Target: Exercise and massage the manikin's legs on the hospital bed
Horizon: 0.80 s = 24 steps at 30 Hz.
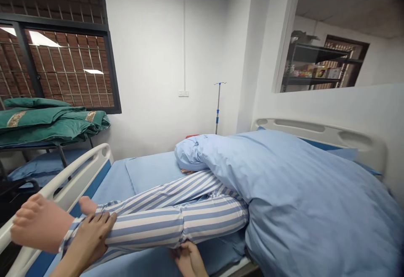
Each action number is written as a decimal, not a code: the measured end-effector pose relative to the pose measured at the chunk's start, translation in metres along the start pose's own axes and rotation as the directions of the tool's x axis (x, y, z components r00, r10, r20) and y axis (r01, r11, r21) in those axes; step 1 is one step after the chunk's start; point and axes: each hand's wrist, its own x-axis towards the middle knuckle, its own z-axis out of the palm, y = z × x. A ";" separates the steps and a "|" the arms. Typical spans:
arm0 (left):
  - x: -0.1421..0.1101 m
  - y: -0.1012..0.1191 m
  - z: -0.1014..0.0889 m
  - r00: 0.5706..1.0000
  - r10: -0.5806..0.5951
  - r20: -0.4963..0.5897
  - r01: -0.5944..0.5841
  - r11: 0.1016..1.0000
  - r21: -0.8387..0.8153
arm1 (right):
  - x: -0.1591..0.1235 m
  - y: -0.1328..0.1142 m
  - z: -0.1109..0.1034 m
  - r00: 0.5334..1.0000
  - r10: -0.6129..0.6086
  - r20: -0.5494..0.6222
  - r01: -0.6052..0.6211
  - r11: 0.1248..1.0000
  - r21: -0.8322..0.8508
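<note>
A person lies on a hospital bed in blue-and-white striped trousers point(176, 222), with both legs raised and bent toward me. Their bare feet point(41, 222) sit at the lower left, and a blue quilt point(299, 193) hides the upper body. My left hand point(90, 243) lies over the striped trouser leg just above the ankle, fingers spread. Lower down, my right hand point(187, 258) is under the same leg near the knee, its fingers curling up against the cloth. The leg's underside hides part of that hand.
A white bed rail point(53, 197) runs along the near left, and a white headboard point(318, 138) stands at the far right. Blue sheets point(151, 172) cover the mattress. An IV pole point(217, 104) stands behind the bed. Folded green blankets point(47, 123) lie on a neighbouring bed at the left.
</note>
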 end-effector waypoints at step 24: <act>0.013 0.091 0.110 0.956 -0.274 0.102 0.282 0.768 -0.575 | -0.044 -0.082 0.076 0.974 -0.039 0.223 0.061 0.994 -0.095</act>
